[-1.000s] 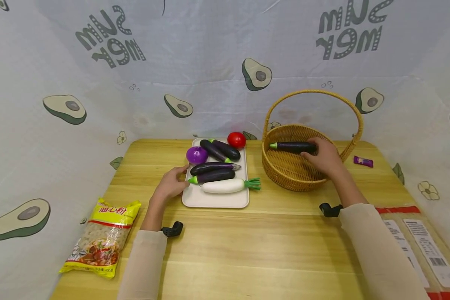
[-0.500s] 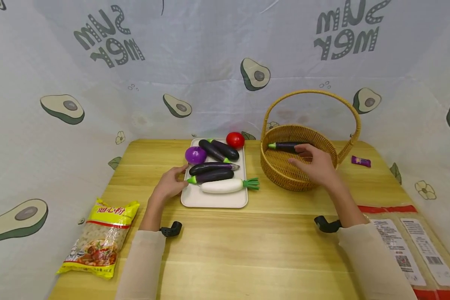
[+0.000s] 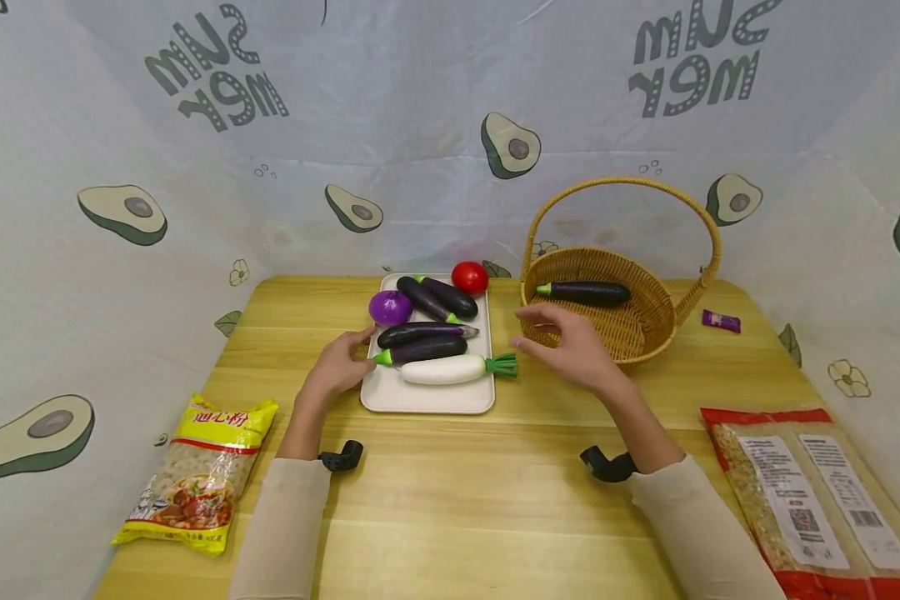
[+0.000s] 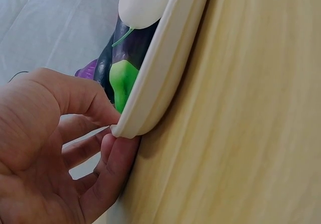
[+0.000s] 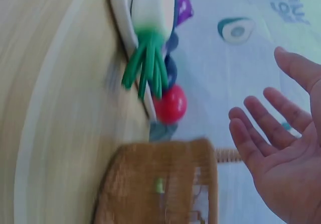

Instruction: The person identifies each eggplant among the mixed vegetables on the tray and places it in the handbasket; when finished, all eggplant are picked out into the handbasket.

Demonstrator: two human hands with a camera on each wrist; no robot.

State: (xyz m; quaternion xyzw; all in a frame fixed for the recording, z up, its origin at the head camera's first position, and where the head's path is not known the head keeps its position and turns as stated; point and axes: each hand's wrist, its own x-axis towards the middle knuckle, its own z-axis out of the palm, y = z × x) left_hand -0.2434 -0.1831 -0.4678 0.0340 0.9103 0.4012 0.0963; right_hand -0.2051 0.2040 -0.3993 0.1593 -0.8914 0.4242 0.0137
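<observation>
My left hand [image 3: 337, 365] pinches the left rim of a white tray [image 3: 427, 402]; in the left wrist view the thumb lies over the rim and fingertips under it. On the tray lie a white radish [image 3: 444, 370] with green leaves, a dark eggplant [image 3: 429, 348] with a green cap, more eggplants [image 3: 423, 333] behind it, a purple onion-like ball [image 3: 391, 308] and a red tomato [image 3: 470, 278]. Between tray and wicker basket [image 3: 570, 348] my right hand [image 3: 570, 346] hovers with fingers spread, holding nothing. Inside the basket rests one eggplant [image 3: 588, 292].
A yellow bag of pasta [image 3: 202, 475] lies at the left. At the right is a red-edged clear bag of grain [image 3: 802, 500]. A small purple packet [image 3: 722, 322] sits right of the basket, whose tall handle [image 3: 622, 182] arches upward. A printed cloth [image 3: 420, 125] hangs behind.
My right hand has let go of the eggplant in the basket and moved left, out over the basket's front left edge. My left hand has stayed on the tray rim.
</observation>
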